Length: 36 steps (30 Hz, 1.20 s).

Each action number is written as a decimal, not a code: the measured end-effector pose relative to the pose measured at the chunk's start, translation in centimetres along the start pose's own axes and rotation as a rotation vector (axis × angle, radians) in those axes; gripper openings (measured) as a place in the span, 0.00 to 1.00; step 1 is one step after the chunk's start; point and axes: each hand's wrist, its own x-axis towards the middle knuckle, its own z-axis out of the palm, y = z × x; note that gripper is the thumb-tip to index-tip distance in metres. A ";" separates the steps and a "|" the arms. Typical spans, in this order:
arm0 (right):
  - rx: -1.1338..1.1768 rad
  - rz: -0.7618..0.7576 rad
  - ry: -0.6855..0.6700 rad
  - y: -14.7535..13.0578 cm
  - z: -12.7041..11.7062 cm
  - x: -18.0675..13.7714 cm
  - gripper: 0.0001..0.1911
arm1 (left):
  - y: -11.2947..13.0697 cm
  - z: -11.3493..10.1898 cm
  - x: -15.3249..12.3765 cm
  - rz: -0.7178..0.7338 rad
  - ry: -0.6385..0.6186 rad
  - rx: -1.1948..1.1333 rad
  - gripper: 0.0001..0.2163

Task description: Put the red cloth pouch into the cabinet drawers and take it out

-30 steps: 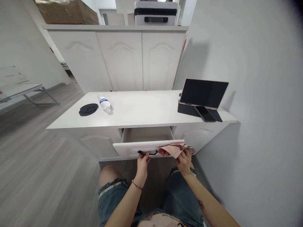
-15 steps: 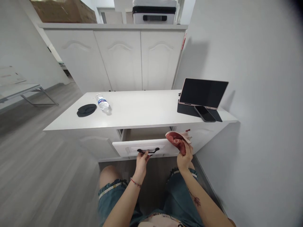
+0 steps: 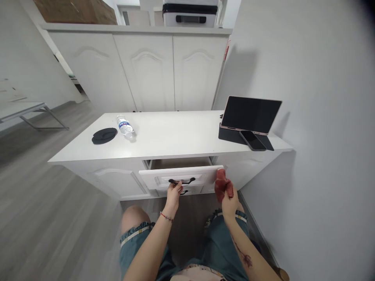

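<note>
A white drawer stands partly pulled out below the cabinet top. My left hand is closed on its dark curved handle. In my right hand a reddish cloth is bunched up, its loose part hanging beside the right end of the drawer front. Whether the cloth touches the drawer I cannot tell. Only a strip of the drawer's inside shows, and its front part is hidden by the drawer front.
On the white cabinet top lie a clear water bottle and a black round flat item at left. At right are a tablet propped up and a phone. A wall rises on the right.
The drawer has slid inward a little, with my left hand on its handle. My right hand has drawn the cloth slightly down, and the cloth now hangs in a different shape.
</note>
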 end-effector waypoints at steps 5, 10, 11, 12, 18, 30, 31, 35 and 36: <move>0.092 0.083 -0.146 0.5 -0.1 -2.5 0.28 | 0.7 0.9 1.2 -0.018 0.001 0.014 0.12; 0.271 0.264 -0.276 1.7 0.5 -4.7 0.27 | 1.2 1.6 2.4 -0.036 0.003 0.035 0.09; 0.329 0.330 -0.299 2.0 0.7 -5.1 0.27 | 1.2 1.7 2.6 -0.038 0.004 0.038 0.09; 0.390 0.399 -0.319 2.4 0.9 -5.5 0.27 | 1.3 1.7 2.8 -0.039 0.002 0.041 0.09; 0.595 0.703 -0.325 2.4 1.6 -7.7 0.23 | 1.6 2.2 3.8 -0.037 -0.001 0.062 0.11; 0.788 1.079 -0.446 -1.6 0.4 -8.8 0.16 | 2.1 2.9 4.8 -0.009 -0.015 0.075 0.13; 0.803 1.119 -0.473 -1.9 0.3 -8.8 0.15 | 2.1 2.9 4.9 -0.008 -0.014 0.079 0.13; 0.843 1.295 -0.597 -2.6 -0.2 -8.8 0.09 | 2.0 2.9 5.1 -0.008 -0.006 0.095 0.15; 0.856 1.324 -0.613 -2.5 -0.3 -8.9 0.09 | 2.0 2.8 5.1 -0.007 -0.004 0.099 0.15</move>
